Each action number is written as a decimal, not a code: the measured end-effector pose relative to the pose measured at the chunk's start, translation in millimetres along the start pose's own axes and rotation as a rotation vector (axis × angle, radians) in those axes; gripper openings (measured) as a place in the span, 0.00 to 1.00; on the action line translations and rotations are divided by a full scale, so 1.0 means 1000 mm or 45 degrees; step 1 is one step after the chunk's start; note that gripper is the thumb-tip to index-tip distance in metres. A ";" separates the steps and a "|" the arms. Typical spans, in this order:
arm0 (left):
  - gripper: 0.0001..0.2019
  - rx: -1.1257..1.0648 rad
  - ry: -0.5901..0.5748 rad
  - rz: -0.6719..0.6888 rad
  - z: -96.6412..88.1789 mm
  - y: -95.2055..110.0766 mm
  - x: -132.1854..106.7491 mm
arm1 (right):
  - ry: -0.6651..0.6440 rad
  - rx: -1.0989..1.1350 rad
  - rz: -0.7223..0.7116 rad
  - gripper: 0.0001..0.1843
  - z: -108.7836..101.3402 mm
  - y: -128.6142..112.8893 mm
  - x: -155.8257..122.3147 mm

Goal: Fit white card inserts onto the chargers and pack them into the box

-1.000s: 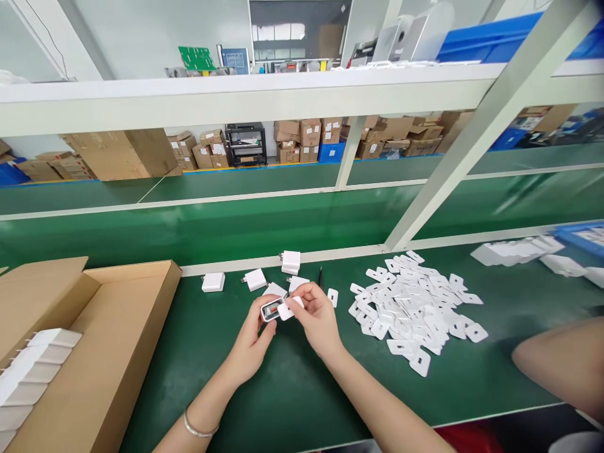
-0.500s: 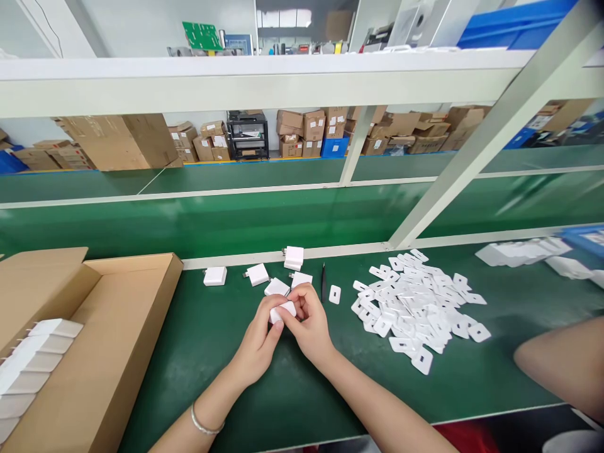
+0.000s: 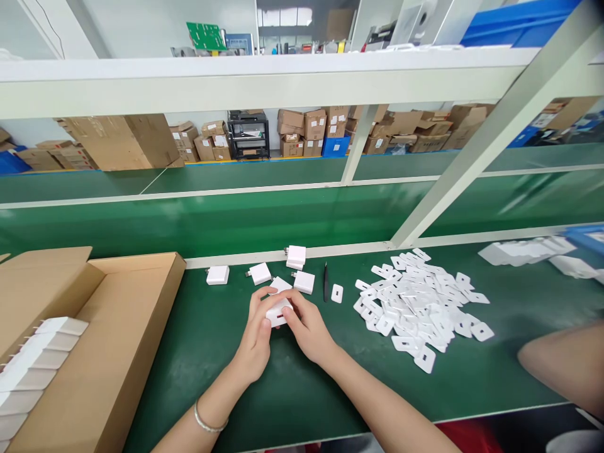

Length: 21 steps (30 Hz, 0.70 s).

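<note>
Between both hands I hold a white charger (image 3: 275, 313), its face with a dark slot turned toward me. My left hand (image 3: 255, 340) is closed around its left side. My right hand (image 3: 306, 324) grips the other side, thumb against the slotted face. Just behind my fingers lies another charger (image 3: 280, 285), partly hidden. Several more white chargers, such as the one with prongs at left (image 3: 218, 275), rest on the green table. Right of my hands are black tweezers (image 3: 325, 282) and a single white cover plate (image 3: 336, 293) with a small slot.
A heap of white cover plates (image 3: 419, 302) spreads over the right of the table. At left stands an open cardboard box (image 3: 136, 340) with a row of chargers (image 3: 40, 362). Another person's arm (image 3: 564, 365) reaches in at right. A slanted white post (image 3: 467, 145) rises behind the heap.
The charger between my hands has turned, so its slotted face now shows toward me. My fingers have shifted around it. The things on the table keep their places.
</note>
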<state>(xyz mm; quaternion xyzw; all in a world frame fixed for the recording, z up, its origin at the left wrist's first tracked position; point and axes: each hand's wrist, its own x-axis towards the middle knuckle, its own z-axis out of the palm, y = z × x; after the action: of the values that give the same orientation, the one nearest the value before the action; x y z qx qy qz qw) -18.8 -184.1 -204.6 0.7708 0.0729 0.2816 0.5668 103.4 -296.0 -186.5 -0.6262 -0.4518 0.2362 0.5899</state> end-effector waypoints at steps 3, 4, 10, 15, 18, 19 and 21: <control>0.20 0.079 0.059 0.009 0.000 0.001 0.003 | 0.005 -0.125 0.078 0.19 -0.001 -0.003 0.000; 0.19 0.104 0.079 0.022 0.001 0.002 0.004 | 0.007 -0.112 0.104 0.19 -0.001 -0.002 0.000; 0.17 0.200 0.133 0.145 -0.001 0.007 0.006 | 0.028 0.151 0.144 0.20 0.005 0.005 -0.001; 0.18 0.133 0.120 0.092 -0.001 -0.001 0.004 | 0.004 0.139 0.112 0.25 0.004 0.005 0.000; 0.18 0.093 0.066 0.047 -0.004 -0.003 0.005 | -0.008 0.074 0.084 0.23 -0.001 0.005 0.002; 0.18 0.103 0.031 0.026 -0.006 -0.003 0.006 | -0.012 0.013 0.078 0.21 -0.004 0.004 0.003; 0.17 0.151 -0.069 -0.054 -0.011 -0.001 0.010 | -0.055 -0.178 0.066 0.18 -0.013 0.003 0.005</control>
<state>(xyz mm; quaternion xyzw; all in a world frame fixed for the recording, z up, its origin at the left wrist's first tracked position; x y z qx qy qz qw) -15.9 -170.3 -199.9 0.8086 0.0904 0.2436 0.5278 117.2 -297.9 -185.5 -0.6721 -0.4636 0.2326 0.5284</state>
